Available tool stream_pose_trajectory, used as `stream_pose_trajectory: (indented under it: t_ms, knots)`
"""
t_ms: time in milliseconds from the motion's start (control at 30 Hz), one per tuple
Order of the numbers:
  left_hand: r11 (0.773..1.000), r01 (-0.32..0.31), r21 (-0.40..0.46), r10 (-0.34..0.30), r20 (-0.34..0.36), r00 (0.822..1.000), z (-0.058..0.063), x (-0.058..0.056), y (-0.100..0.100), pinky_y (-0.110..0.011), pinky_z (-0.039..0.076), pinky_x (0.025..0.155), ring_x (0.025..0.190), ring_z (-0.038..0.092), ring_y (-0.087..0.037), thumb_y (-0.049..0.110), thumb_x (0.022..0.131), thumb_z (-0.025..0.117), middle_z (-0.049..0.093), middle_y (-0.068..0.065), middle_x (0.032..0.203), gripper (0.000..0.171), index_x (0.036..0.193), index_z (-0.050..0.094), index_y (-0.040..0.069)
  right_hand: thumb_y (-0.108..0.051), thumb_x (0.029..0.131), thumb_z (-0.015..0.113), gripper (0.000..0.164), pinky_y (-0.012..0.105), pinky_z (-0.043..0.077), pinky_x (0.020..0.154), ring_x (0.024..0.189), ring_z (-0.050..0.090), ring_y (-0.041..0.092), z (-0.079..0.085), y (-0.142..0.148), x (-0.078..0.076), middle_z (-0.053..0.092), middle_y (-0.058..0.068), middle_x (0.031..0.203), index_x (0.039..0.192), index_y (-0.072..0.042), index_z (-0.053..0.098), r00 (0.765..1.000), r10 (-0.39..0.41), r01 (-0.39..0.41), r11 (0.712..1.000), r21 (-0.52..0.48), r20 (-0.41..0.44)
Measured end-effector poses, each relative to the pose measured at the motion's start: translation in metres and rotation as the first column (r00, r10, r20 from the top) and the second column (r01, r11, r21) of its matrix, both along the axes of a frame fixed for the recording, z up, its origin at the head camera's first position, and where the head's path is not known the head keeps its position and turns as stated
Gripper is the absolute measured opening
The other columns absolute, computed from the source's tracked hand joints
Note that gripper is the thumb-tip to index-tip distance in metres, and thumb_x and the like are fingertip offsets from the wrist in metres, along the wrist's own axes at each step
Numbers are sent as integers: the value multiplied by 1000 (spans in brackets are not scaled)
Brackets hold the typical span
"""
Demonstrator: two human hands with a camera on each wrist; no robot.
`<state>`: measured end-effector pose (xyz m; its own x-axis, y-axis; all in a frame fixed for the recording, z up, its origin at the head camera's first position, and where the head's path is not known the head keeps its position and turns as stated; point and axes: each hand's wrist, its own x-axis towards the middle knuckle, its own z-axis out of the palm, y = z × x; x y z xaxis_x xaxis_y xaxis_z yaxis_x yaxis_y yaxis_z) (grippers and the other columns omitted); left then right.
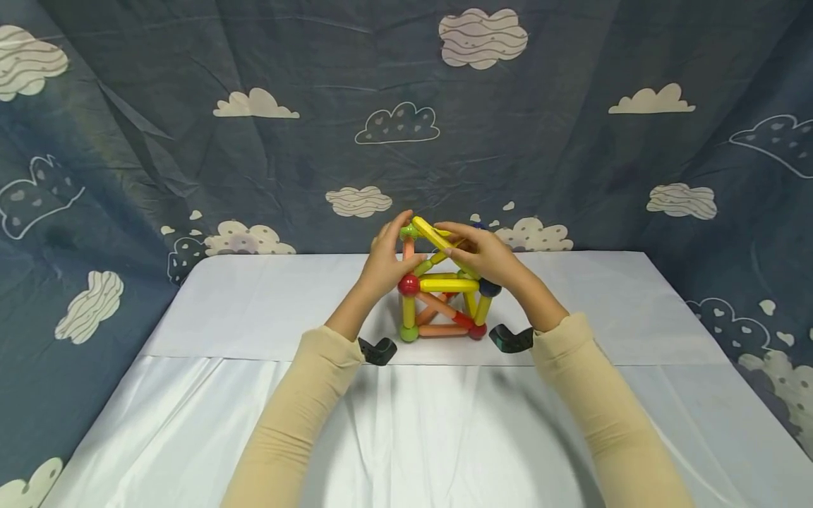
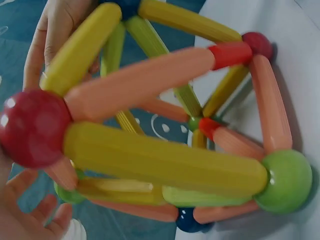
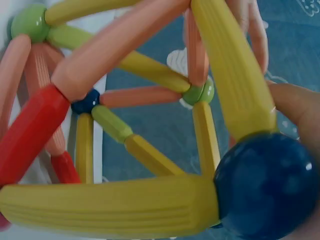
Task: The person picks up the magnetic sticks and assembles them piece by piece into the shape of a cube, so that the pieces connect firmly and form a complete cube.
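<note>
A ball-and-stick frame of magnetic rods and balls stands on the white table. Its near side shows a red ball (image 1: 408, 285), a dark blue ball (image 3: 270, 185) and a horizontal yellow rod (image 1: 449, 285). My right hand (image 1: 489, 255) pinches a slanting yellow rod (image 1: 429, 232) between thumb and fingers over the frame's top. That rod's upper end lies right beside the top green ball (image 1: 409, 231). My left hand (image 1: 386, 259) reaches round the upper left corner, fingers at that green ball and thumb lower down. In the left wrist view its fingers (image 2: 47, 205) are spread, loosely bent.
Salmon rods (image 1: 444, 330) and a lower green ball (image 2: 286, 180) form the base. Black wrist devices (image 1: 511, 339) hang close in front of the frame. White cloth covers the table (image 1: 254, 303). A dark blue cloud-print curtain (image 1: 305, 162) stands behind.
</note>
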<state>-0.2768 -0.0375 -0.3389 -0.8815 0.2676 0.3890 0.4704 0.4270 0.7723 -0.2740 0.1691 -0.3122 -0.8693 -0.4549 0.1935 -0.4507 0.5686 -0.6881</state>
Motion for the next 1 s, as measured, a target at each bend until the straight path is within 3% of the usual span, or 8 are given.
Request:
stream_pose_trajectory:
  t_ms: [133, 367, 667, 1000]
  knots:
    - [999, 33, -26, -31, 58, 998, -6, -3, -3, -42, 40, 89, 116, 40, -27, 19, 81, 68, 32, -6, 138, 71, 141, 30, 19, -13, 90, 56, 45, 34, 49, 70, 81, 57, 22, -1, 0, -6, 57, 11, 107, 134, -17, 45, 999, -2, -3, 997, 80, 52]
    - [993, 120, 2, -119, 132, 984, -10, -9, -4, -34, 34, 96, 124, 34, -19, 12, 85, 59, 27, -6, 143, 58, 138, 36, 12, -14, 90, 56, 43, 31, 48, 63, 72, 55, 21, -1, -2, -7, 57, 9, 103, 132, -14, 47, 998, -8, 0, 990, 141, 61]
    - [994, 113, 12, -114, 161, 980, -9, -11, -2, -33, 37, 92, 118, 37, -18, 7, 81, 57, 29, -6, 140, 61, 138, 35, 10, -19, 89, 58, 42, 29, 47, 62, 70, 54, 19, -1, -2, -6, 57, 11, 110, 130, -13, 49, 999, 4, -11, 988, 157, 44]
    - [994, 109, -20, -104, 180, 978, -6, -10, -2, -32, 38, 91, 116, 38, -18, 7, 83, 56, 28, -6, 139, 58, 137, 36, 6, -18, 90, 56, 40, 27, 41, 53, 54, 45, 19, -1, -4, -7, 57, 9, 77, 129, -13, 50, 999, 16, -22, 980, 196, 37]
